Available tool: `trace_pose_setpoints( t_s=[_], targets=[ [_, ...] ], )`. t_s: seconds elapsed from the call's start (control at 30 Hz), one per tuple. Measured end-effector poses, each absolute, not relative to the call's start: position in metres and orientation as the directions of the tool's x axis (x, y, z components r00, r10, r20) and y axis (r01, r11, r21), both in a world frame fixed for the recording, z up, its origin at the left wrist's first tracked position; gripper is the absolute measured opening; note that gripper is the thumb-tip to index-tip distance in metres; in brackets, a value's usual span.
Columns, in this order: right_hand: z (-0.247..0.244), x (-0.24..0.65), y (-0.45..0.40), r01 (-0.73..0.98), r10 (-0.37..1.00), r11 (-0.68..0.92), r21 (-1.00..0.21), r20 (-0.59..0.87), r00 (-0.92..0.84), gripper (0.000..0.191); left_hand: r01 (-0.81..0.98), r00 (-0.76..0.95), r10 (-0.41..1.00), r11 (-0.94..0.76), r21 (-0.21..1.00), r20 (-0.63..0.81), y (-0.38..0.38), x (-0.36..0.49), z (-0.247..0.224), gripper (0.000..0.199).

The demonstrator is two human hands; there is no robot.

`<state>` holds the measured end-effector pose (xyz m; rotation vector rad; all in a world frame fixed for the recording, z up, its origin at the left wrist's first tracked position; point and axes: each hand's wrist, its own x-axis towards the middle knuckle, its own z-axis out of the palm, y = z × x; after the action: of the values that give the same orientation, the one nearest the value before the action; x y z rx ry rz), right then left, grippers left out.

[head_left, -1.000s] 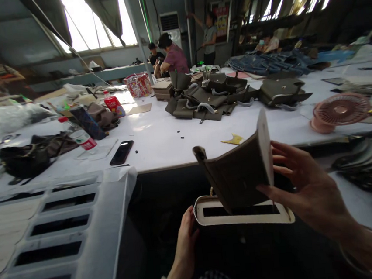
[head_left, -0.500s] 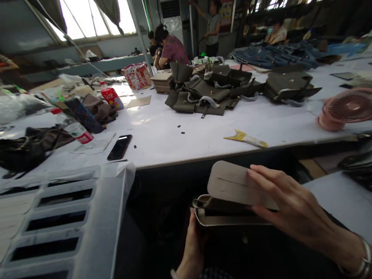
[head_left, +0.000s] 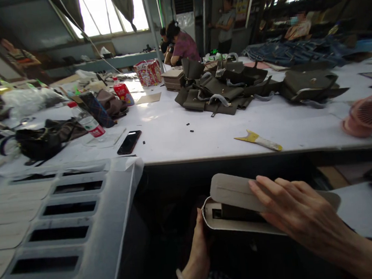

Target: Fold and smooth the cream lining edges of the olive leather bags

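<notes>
My left grip (head_left: 198, 246) grasps the left end of the pale-rimmed case (head_left: 240, 225), below the edge of the counter (head_left: 173, 147), while my right grip (head_left: 297, 203) pinches the grey panel (head_left: 232, 190), tilted over the case's opening. I'd hold the left firm and level the panel gently — rounded corner leading, dark piece (head_left: 239, 212) beneath not creased — watching closely through the camera.

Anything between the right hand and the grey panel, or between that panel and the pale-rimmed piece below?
Nothing visible separates the right hand from the grey panel; they touch. Between the panel's lower edge and the pale-rimmed piece, dark material does show.
</notes>
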<state>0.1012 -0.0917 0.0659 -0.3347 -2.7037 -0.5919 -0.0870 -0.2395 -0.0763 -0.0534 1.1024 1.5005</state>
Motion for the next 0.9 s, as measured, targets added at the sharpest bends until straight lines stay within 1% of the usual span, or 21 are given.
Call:
trace_pose_setpoints(
  t_s=[0.07,0.13,0.23,0.33,0.4,0.47,0.53,0.6,0.7,0.77,0.83,0.9],
  targets=[
    [0.061,0.098,-0.096,0.252,0.116,0.899,0.358,0.36,-0.926,0.052,-0.796,-0.276,0.761,0.162,0.584,-0.588,-0.239,-0.087,-0.073,0.06],
    [0.056,0.098,-0.096,0.228,0.123,0.929,0.292,0.337,-0.933,0.056,-0.797,-0.273,0.768,0.157,0.584,-0.58,-0.239,-0.087,-0.071,0.06],
    [0.055,0.101,-0.09,0.207,0.177,0.974,0.093,0.263,-0.948,0.071,-0.785,-0.281,0.776,0.153,0.6,-0.565,-0.238,-0.089,-0.071,0.061],
    [0.065,0.101,-0.079,0.185,0.196,0.977,-0.11,0.102,-0.975,0.082,-0.778,-0.281,0.782,0.153,0.609,-0.556,-0.237,-0.089,-0.077,0.064],
    [0.075,0.097,-0.073,0.185,0.182,0.953,-0.24,-0.034,-0.983,0.08,-0.786,-0.282,0.786,0.139,0.602,-0.55,-0.236,-0.088,-0.08,0.065],
    [0.083,0.089,-0.069,0.198,0.145,0.911,-0.363,-0.169,-0.975,0.07,-0.796,-0.274,0.8,0.123,0.593,-0.534,-0.236,-0.087,-0.081,0.067],
    [0.087,0.08,-0.065,0.21,0.109,0.876,-0.435,-0.246,-0.963,0.059,-0.8,-0.262,0.816,0.115,0.588,-0.515,-0.236,-0.087,-0.078,0.069],
    [0.084,0.075,-0.062,0.2,0.102,0.881,-0.429,-0.241,-0.965,0.053,-0.794,-0.266,0.828,0.102,0.599,-0.493,-0.236,-0.087,-0.073,0.067],
    [0.073,0.076,-0.059,0.156,0.114,0.935,-0.317,-0.147,-0.983,0.052,-0.786,-0.277,0.818,0.108,0.608,-0.504,-0.236,-0.087,-0.067,0.062],
    [0.065,0.08,-0.059,0.143,0.119,0.957,-0.253,-0.11,-0.987,0.053,-0.784,-0.283,0.805,0.119,0.609,-0.521,-0.236,-0.088,-0.066,0.061],
    [0.058,0.085,-0.06,0.141,0.122,0.965,-0.222,-0.097,-0.988,0.052,-0.776,-0.284,0.808,0.123,0.619,-0.516,-0.235,-0.089,-0.066,0.061],
    [0.051,0.088,-0.063,0.155,0.145,0.969,-0.191,-0.067,-0.987,0.045,-0.769,-0.278,0.82,0.122,0.627,-0.501,-0.235,-0.09,-0.067,0.061]
  ],
)
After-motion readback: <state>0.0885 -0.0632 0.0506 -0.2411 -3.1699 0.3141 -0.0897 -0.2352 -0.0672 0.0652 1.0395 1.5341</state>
